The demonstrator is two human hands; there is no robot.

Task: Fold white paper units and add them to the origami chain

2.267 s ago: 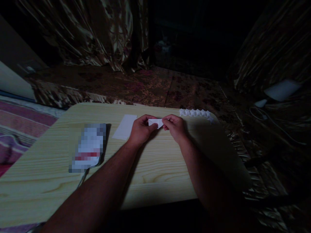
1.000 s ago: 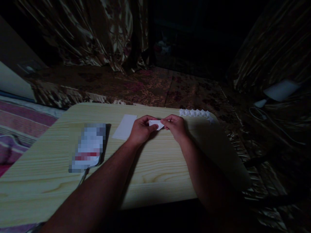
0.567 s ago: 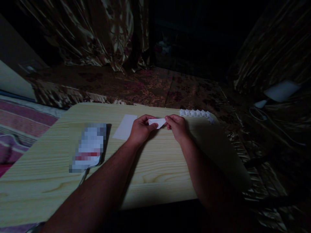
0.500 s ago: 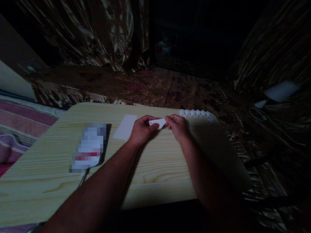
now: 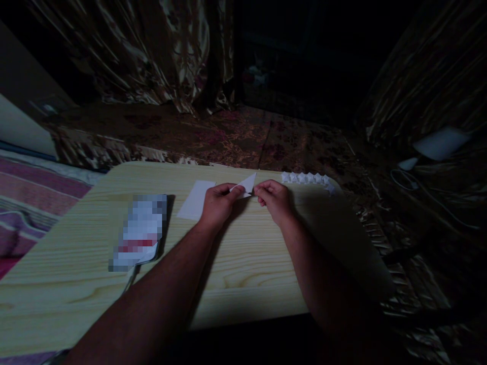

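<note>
A small folded white paper piece (image 5: 245,184) is pinched between both hands above the far middle of the light wooden table (image 5: 236,253). My left hand (image 5: 216,203) grips its left end with thumb and fingers closed. My right hand (image 5: 273,198) pinches its lower right edge. One pointed corner of the paper sticks up and to the right. A flat white paper slip (image 5: 195,199) lies just left of my left hand.
A row of small white folded paper stars (image 5: 306,178) lines the table's far right edge. A blurred phone-like object (image 5: 139,232) with a cable lies on the left. Patterned fabric surrounds the table; a white charger and cord (image 5: 409,163) rest at right.
The paper piece has been turned or folded so that a pointed corner now stands up to the right; earlier it lay as a flat strip between the fingers. Both hands stay in place.
</note>
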